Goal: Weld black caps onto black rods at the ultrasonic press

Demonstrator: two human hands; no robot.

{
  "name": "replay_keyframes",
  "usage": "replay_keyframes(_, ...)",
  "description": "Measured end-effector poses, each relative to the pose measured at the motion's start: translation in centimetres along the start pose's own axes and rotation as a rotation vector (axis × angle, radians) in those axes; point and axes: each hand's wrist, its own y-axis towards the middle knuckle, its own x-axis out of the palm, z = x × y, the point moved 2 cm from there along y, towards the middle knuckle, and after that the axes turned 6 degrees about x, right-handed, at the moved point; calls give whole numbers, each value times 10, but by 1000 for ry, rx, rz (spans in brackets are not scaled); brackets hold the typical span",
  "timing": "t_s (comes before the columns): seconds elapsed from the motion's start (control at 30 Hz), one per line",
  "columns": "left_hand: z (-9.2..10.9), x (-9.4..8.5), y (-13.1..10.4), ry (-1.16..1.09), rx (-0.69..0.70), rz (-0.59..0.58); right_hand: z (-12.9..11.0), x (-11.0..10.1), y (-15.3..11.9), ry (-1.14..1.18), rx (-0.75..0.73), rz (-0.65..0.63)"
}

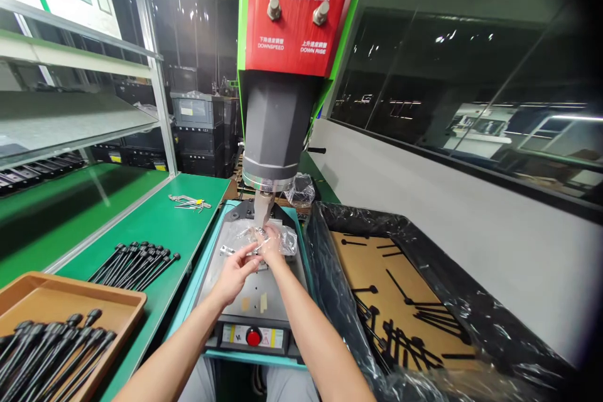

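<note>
Both hands are at the base of a red and green press machine (292,25), under its metal horn (262,208). My left hand (237,273) is beside the clear plastic wrap (287,240) on the fixture, fingers apart and holding nothing. My right hand (270,246) reaches into the wrap just below the horn; its fingertips are partly covered by shiny plastic, and what they touch cannot be made out. Below the hands, the grey base plate (230,316) carries two small tape pieces. A red button (253,336) sits at its front.
On the green table (193,235) at left lie a pile of black rods (134,264) and some tools (189,202). An orange tray (134,303) holds more rods. At right, a box lined with black plastic (325,264) contains scattered rods. Metal shelving (157,94) rises at left.
</note>
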Motion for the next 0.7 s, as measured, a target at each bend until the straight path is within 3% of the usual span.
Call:
replay_keyframes(0.2,6,-1,13,17,15,61,-12,-17,1,103,30,-47)
replay_keyframes(0.33,5,-5,20,21,38,80,-17,-35,-17,227,81,-118)
replay_keyframes(0.53,-3,-10,19,84,36,67,-4,-53,-94,440,330,-334)
replay_keyframes(0.7,-17,-20,-18,197,-50,12,-3,-64,-165,618,542,-585)
